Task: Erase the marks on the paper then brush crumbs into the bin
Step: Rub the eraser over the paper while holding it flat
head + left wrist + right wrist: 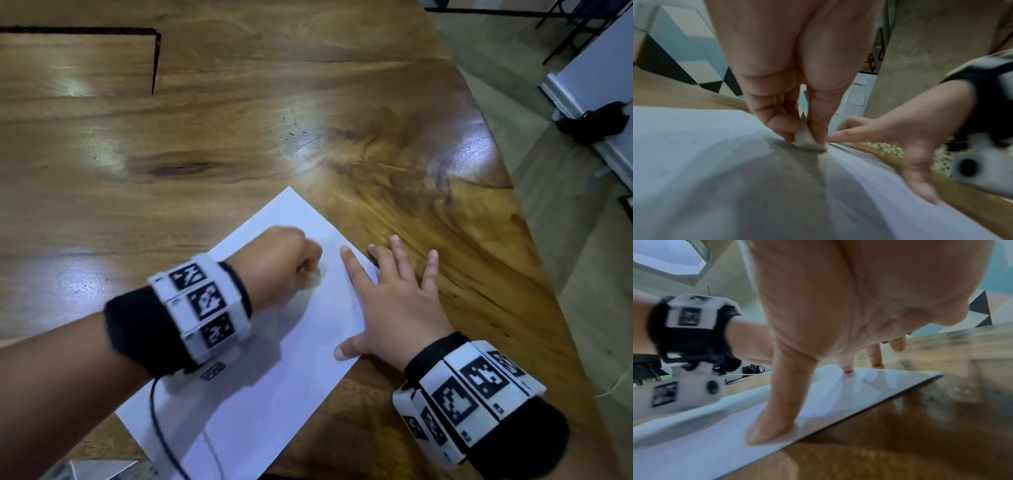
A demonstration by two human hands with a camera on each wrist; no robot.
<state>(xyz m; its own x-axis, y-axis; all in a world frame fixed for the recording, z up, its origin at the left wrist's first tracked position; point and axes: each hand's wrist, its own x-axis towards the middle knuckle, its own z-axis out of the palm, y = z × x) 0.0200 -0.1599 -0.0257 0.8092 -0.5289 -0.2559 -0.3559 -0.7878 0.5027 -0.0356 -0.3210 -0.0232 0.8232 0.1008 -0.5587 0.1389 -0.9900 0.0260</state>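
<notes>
Head view shows a white sheet of paper (274,359) lying at an angle on a glossy wooden table (239,137), close to the table's right edge. On the sheet, the left hand (281,263) is curled into a loose fist with its knuckles up, blurred at the fingertips. From the left wrist view, its thumb and fingers (777,123) pinch a small pale eraser (807,141), whose lower end touches the paper where a grey shadow falls. No pencil marks or crumbs can be made out on the sheet through the blur. Beside it, the right hand (397,301) is spread flat with straight fingers: the thumb and index finger press on the paper near its right edge, while the other fingers reach past the edge onto the bare wood. From the right wrist view the thumb (777,418) lies flat on the sheet just inside its edge, and the index fingertip touches the paper farther along. Both wrists wear black bands (144,329) carrying white blocks printed with black square patterns, and a thin dark cable (161,428) runs from the left wrist across the near part of the sheet. A dark bag (596,120) sits on the floor off to the right
</notes>
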